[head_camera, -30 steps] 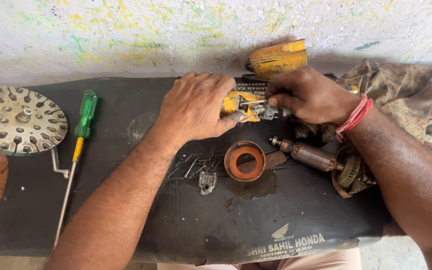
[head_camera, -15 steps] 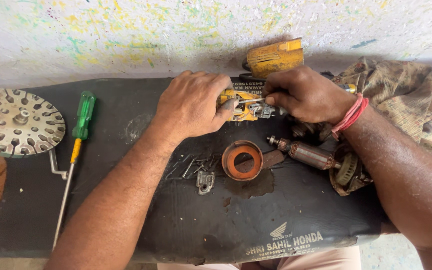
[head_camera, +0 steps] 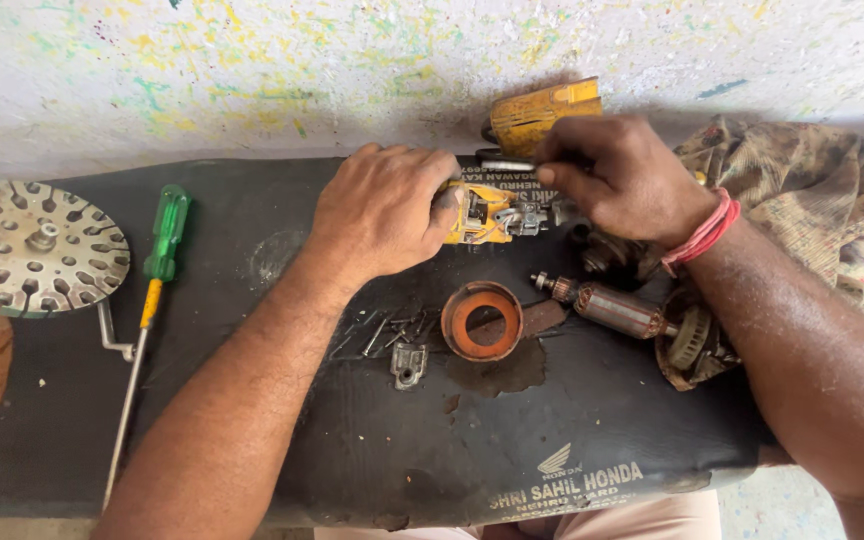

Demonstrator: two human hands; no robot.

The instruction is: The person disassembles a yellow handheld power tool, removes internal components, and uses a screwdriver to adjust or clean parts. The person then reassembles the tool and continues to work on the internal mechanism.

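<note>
Near the far edge of the bench (head_camera: pixel 252 430), about midway along it, lies a small yellow tool body (head_camera: pixel 482 213), its long axis running left to right along that edge, its metal end pointing right. The left hand (head_camera: pixel 382 210) is clenched around its left part, pressing it to the black mat. The right hand (head_camera: pixel 622 175) pinches a slim metal piece at the body's right end. Nearer the front edge lie a copper-coloured ring (head_camera: pixel 482 320), a motor armature (head_camera: pixel 617 310) and loose screws (head_camera: pixel 377 335); a green-handled screwdriver (head_camera: pixel 157 270) lies toward the left edge.
</note>
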